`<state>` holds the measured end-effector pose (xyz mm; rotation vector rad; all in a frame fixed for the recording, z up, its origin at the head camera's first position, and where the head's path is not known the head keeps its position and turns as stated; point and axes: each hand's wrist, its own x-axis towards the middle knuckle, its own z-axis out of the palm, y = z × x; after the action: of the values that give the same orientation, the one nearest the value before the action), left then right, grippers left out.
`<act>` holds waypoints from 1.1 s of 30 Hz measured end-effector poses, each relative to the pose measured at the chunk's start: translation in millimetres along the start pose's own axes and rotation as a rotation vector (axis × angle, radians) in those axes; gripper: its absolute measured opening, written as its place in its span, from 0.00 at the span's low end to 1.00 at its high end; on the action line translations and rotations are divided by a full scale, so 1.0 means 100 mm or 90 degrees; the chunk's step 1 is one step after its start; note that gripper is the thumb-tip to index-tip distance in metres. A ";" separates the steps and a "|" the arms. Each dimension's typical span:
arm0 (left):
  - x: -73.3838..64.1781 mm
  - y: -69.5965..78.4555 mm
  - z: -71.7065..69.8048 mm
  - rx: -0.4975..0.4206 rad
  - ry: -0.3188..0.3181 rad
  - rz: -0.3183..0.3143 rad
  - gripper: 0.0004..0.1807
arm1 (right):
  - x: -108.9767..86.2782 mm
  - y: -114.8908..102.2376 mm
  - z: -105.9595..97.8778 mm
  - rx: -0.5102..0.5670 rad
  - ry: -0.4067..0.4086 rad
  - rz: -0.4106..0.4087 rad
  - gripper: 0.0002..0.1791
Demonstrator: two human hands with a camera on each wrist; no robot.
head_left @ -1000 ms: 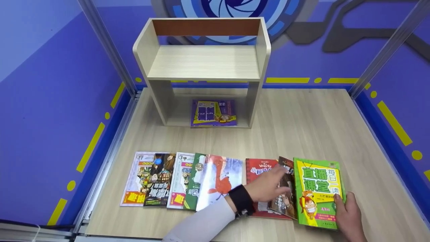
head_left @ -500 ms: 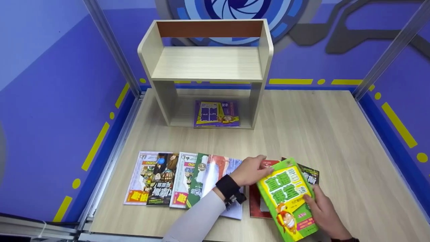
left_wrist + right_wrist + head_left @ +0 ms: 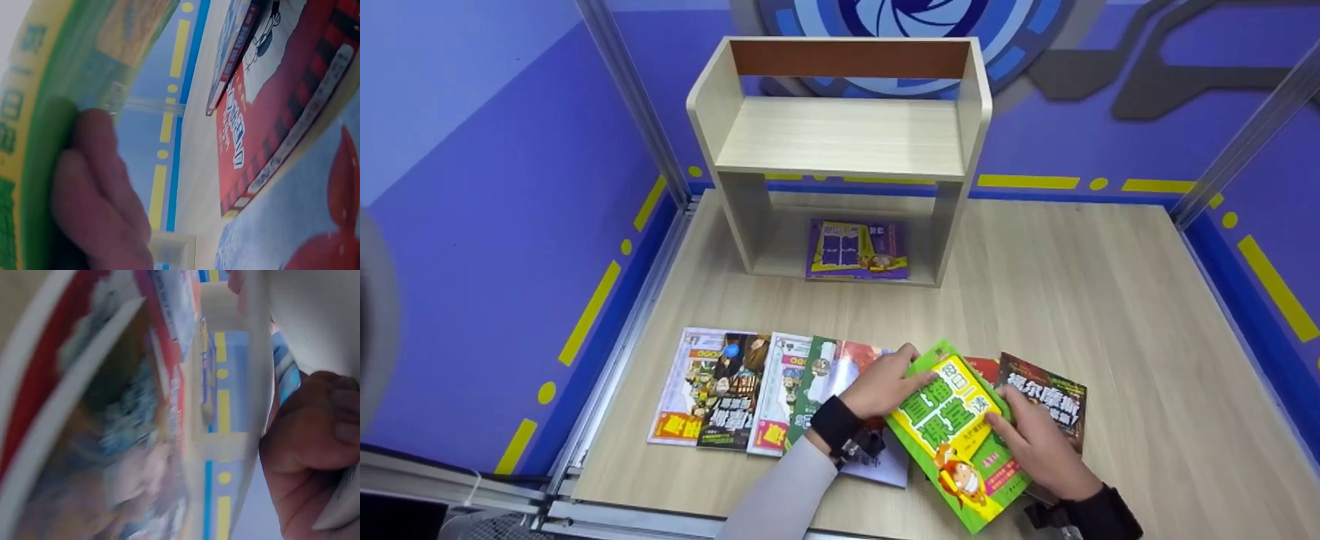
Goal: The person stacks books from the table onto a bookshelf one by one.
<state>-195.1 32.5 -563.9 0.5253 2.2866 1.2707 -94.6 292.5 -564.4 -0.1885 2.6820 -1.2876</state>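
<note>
Green and yellow in cover, a book (image 3: pixel 952 439) is held at a slant above the near part of the table, its front facing up. The left hand (image 3: pixel 885 386) grips its upper left edge, thumb on the cover and fingers bent behind it; the right hand (image 3: pixel 1039 442) grips the opposite edge in the same manner, so that neither hand is spread. Each wrist bears a black band (image 3: pixel 834 426). Beneath the held book and partly hidden by it lies a red book (image 3: pixel 982 366); to the right is a dark book (image 3: pixel 1057 401) with white lettering. To the left, a row of overlapping books rests on the wooden table (image 3: pixel 1072 300): a picture book (image 3: pixel 885 469), a green book (image 3: pixel 823 367), two pale books and, between these, a black book (image 3: pixel 731 405). Farther back stands a two-level shelf (image 3: pixel 851 135), with a purple book (image 3: pixel 859 251) lying cover up in its lower compartment. Blue-purple walls (image 3: pixel 487 187) enclose the table.
</note>
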 end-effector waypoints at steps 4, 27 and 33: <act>-0.08 -0.02 -0.14 -0.024 0.017 0.033 0.16 | 0.09 -0.12 -0.01 -0.047 0.052 0.000 0.10; -0.50 -0.47 0.07 -0.221 0.333 -0.022 0.30 | 0.23 -0.24 0.55 0.379 0.157 0.221 0.26; -0.59 -0.52 0.03 -0.299 0.360 -0.062 0.16 | 0.29 -0.27 0.60 0.417 0.181 0.221 0.26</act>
<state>-150.5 -22.4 -597.3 -0.1296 2.2596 2.0184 -109.4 224.3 -582.8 0.5456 2.1769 -2.0745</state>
